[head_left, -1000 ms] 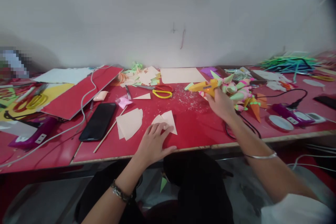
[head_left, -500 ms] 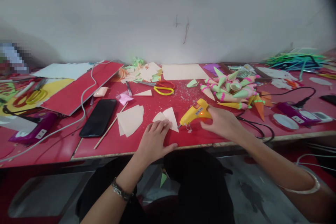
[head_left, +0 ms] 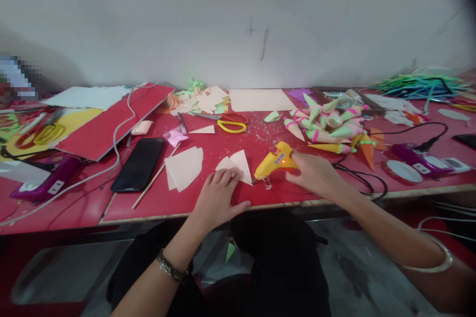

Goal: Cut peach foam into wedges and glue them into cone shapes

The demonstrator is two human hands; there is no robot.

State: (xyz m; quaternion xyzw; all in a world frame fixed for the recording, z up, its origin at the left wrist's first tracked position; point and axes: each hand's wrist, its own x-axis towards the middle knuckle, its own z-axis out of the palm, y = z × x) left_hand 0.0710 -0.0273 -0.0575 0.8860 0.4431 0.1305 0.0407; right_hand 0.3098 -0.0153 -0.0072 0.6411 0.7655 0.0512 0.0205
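Observation:
My right hand (head_left: pixel 310 171) is wrapped round the handle of a yellow hot glue gun (head_left: pixel 273 161), whose small light glows orange. The gun's nozzle points down to the left, at the lower right corner of a cream paper piece (head_left: pixel 241 162). Flat on the near part of that paper lies my left hand (head_left: pixel 217 193), fingers stretched out and thumb apart. More cream paper pieces (head_left: pixel 185 168) lie in a stack to its left, beside a thin wooden stick (head_left: pixel 154 179).
A black phone (head_left: pixel 138 164) lies left of the stick. Yellow-and-red scissors (head_left: pixel 232 125) rest behind the papers. A heap of green and pink paper cones (head_left: pixel 329 121) is at the back right. Purple power strips (head_left: pixel 420 161) with cables lie at both sides of the red table (head_left: pixel 223 210).
The view has shifted very slightly. Both hands and the glue gun stay almost where they were, the nozzle still at the paper's corner.

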